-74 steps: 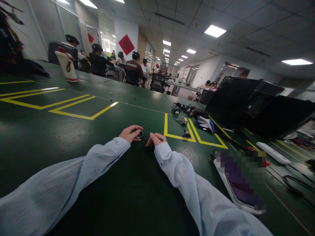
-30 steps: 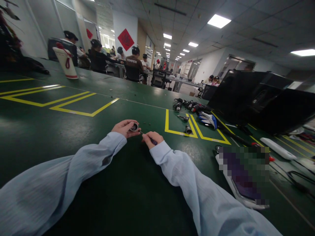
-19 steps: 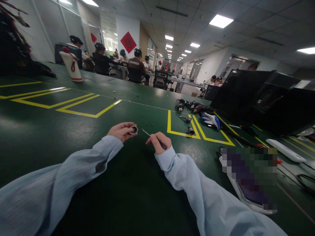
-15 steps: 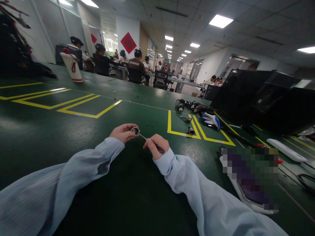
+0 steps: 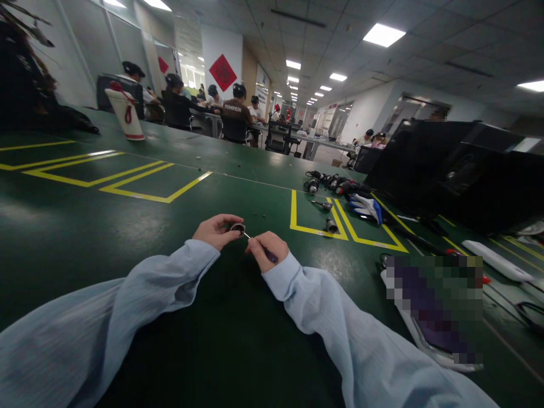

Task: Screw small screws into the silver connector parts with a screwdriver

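Observation:
My left hand [image 5: 217,231] is closed around a small round metal part [image 5: 238,228], its hollow, ring-like end turned towards my right hand. In my right hand [image 5: 267,249] is a screwdriver [image 5: 271,256] with a dark purple handle, gripped by closed fingers. Its thin shaft points up and left, and the tip meets the rim or inside of the metal part; exactly where is too small to tell. Both hands are just above the green table [image 5: 238,340]. Two tiny dark pieces [image 5: 259,215] lie on the table beyond them.
Inside yellow tape outlines at right lie a metal cylinder [image 5: 331,225] and a metal part with a shaft [image 5: 323,205]. Behind are several cabled parts [image 5: 323,182] and a glove [image 5: 366,208]. A blurred-out device [image 5: 419,317] lies front right. A cup [image 5: 126,113] stands far left.
The metal part in my left hand has shifted slightly right and tilted. My right hand has moved a little left, bringing the two hands closer, with less of the screwdriver shaft showing.

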The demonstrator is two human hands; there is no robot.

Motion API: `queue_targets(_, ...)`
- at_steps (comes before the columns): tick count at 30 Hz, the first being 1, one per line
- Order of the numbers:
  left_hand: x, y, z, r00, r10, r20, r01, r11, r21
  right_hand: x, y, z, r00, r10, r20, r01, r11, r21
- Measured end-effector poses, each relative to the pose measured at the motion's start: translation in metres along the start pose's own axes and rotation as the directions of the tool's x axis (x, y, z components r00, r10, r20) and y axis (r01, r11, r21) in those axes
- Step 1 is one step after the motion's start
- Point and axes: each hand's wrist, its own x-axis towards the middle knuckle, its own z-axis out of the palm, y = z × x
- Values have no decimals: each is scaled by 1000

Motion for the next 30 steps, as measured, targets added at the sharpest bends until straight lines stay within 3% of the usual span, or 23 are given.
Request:
queue_targets(16,-4,1,4,999,4,-46,-5,1000,-26,-2,-5,-1,992,-115,46,121,975,-187)
queue_targets(30,-3,-2,4,997,-3,-71,4,1000,17,-2,-9,-2,983,-181,26,182,957,-224)
